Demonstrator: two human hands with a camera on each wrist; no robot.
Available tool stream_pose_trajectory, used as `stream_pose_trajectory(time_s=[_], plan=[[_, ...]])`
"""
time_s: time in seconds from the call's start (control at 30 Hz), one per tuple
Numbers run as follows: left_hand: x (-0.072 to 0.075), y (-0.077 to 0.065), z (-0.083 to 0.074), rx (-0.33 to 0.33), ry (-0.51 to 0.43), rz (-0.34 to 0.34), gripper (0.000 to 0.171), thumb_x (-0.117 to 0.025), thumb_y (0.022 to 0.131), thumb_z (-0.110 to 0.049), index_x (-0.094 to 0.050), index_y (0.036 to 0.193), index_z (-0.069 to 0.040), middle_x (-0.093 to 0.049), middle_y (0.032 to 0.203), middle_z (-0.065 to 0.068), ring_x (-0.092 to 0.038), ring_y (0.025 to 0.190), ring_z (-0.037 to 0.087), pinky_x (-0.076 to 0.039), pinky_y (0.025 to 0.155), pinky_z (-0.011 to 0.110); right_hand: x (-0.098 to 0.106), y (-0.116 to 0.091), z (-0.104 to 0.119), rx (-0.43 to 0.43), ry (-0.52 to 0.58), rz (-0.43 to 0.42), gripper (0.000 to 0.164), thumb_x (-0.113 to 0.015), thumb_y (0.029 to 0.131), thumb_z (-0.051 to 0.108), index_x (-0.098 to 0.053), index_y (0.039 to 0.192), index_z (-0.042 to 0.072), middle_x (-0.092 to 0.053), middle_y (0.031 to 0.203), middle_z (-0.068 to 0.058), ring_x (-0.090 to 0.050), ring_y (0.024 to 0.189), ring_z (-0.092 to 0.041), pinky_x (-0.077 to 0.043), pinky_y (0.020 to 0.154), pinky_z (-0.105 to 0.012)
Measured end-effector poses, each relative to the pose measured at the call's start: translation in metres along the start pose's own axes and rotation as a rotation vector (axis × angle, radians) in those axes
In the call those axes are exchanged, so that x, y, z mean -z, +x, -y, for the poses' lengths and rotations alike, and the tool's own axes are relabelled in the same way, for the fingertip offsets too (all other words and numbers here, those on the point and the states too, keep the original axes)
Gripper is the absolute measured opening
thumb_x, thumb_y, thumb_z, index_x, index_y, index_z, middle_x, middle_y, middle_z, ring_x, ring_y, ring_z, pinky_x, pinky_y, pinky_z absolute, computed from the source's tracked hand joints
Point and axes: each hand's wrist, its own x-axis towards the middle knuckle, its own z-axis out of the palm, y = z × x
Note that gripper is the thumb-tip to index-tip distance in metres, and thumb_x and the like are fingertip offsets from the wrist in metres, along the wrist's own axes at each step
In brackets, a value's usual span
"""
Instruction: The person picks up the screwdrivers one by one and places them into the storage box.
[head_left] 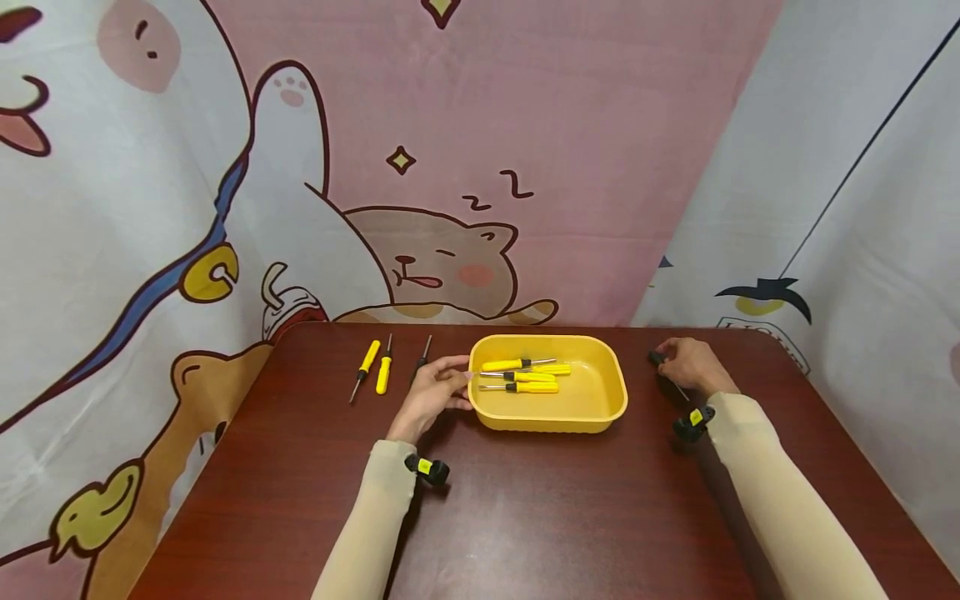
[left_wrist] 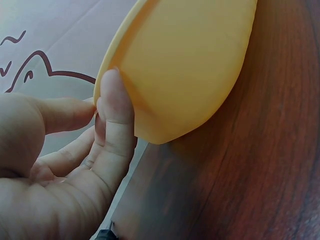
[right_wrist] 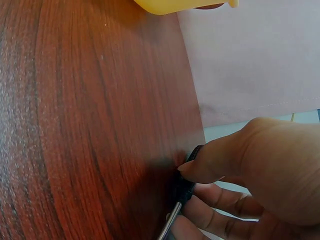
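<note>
My left hand (head_left: 432, 395) pinches the left rim of a yellow plastic basket (head_left: 555, 423); in the left wrist view thumb and fingers sit on either side of its wall (left_wrist: 185, 75). Several yellow-handled screwdrivers (head_left: 534, 387) lie inside, toward the left. On the right part of the table, my right hand (head_left: 693, 367) grips a black-handled screwdriver (right_wrist: 185, 187) by its handle between thumb and fingers. Its metal shaft points back toward the wrist, and the palm side is partly hidden in the head view.
Two yellow-handled screwdrivers (head_left: 384, 373) lie on the dark red-brown table (head_left: 525, 508) at the left. Beside the left hand is a black screwdriver (head_left: 424, 354), its lower end hidden by the hand. A cartoon-printed cloth (head_left: 570, 167) hangs behind the table.
</note>
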Motion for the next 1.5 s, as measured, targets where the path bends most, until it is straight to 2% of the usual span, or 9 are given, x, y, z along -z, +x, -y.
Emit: stream_pose_trajectory(time_s=[0.13, 0.37, 0.67, 0.9, 1.13, 1.37, 1.5], plan=[[0.0, 0.0, 0.0, 0.0, 0.003, 0.001, 0.04, -0.065, 0.101, -0.011, -0.059, 0.14, -0.007, -0.065, 0.113, 0.026, -0.065, 0.074, 0.019, -0.065, 0.068, 0.033, 0.001, -0.001, 0.002, -0.013, 0.012, 0.003, 0.039, -0.062, 0.093, 0.013, -0.061, 0.128, -0.005, -0.064, 0.112, -0.028, -0.061, 0.09, -0.035, -0.057, 0.08, -0.049], [0.0, -0.001, -0.002, 0.006, 0.013, -0.002, 0.041, -0.066, 0.1, -0.011, -0.059, 0.141, -0.007, -0.065, 0.113, 0.026, -0.065, 0.074, 0.02, -0.065, 0.068, 0.032, 0.004, -0.003, 0.005, 0.013, 0.016, -0.012, 0.041, -0.063, 0.091, 0.012, -0.061, 0.129, -0.005, -0.065, 0.103, -0.023, -0.06, 0.082, -0.028, -0.055, 0.069, -0.034], [0.001, 0.001, -0.002, 0.003, 0.012, -0.001, 0.041, -0.066, 0.101, -0.012, -0.058, 0.141, -0.007, -0.067, 0.108, 0.02, -0.065, 0.075, 0.02, -0.065, 0.07, 0.033, 0.008, -0.004, 0.016, 0.072, 0.027, -0.052, 0.041, -0.063, 0.092, 0.014, -0.062, 0.129, -0.002, -0.067, 0.112, -0.025, -0.063, 0.091, -0.032, -0.059, 0.082, -0.047], [0.0, -0.002, -0.003, 0.012, 0.006, 0.001, 0.042, -0.066, 0.1, -0.011, -0.059, 0.141, -0.007, -0.065, 0.11, 0.023, -0.065, 0.075, 0.02, -0.065, 0.069, 0.032, 0.012, -0.009, 0.025, 0.085, 0.04, -0.054, 0.039, -0.064, 0.093, 0.015, -0.062, 0.129, -0.001, -0.066, 0.109, -0.021, -0.062, 0.09, -0.03, -0.057, 0.077, -0.041], [-0.001, -0.004, -0.002, 0.013, 0.005, 0.005, 0.041, -0.066, 0.1, -0.011, -0.059, 0.14, -0.007, -0.065, 0.112, 0.025, -0.065, 0.076, 0.019, -0.065, 0.069, 0.032, 0.017, -0.018, 0.036, 0.1, 0.063, -0.053, 0.041, -0.064, 0.094, 0.014, -0.06, 0.132, -0.001, -0.065, 0.111, -0.023, -0.061, 0.091, -0.032, -0.058, 0.075, -0.039], [-0.001, -0.004, -0.001, 0.008, -0.007, -0.001, 0.041, -0.065, 0.1, -0.009, -0.059, 0.14, -0.006, -0.065, 0.112, 0.026, -0.065, 0.074, 0.019, -0.064, 0.067, 0.031, 0.021, -0.021, 0.052, 0.134, 0.077, -0.034, 0.043, -0.065, 0.096, 0.015, -0.059, 0.135, -0.002, -0.066, 0.119, -0.025, -0.064, 0.1, -0.034, -0.061, 0.084, -0.048], [-0.001, -0.003, -0.001, 0.005, -0.005, -0.005, 0.041, -0.065, 0.1, -0.009, -0.058, 0.141, -0.005, -0.065, 0.112, 0.026, -0.065, 0.074, 0.019, -0.064, 0.066, 0.031, 0.023, -0.021, 0.06, 0.142, 0.08, -0.029, 0.043, -0.064, 0.096, 0.015, -0.058, 0.136, -0.001, -0.066, 0.12, -0.023, -0.064, 0.101, -0.033, -0.061, 0.085, -0.046]])
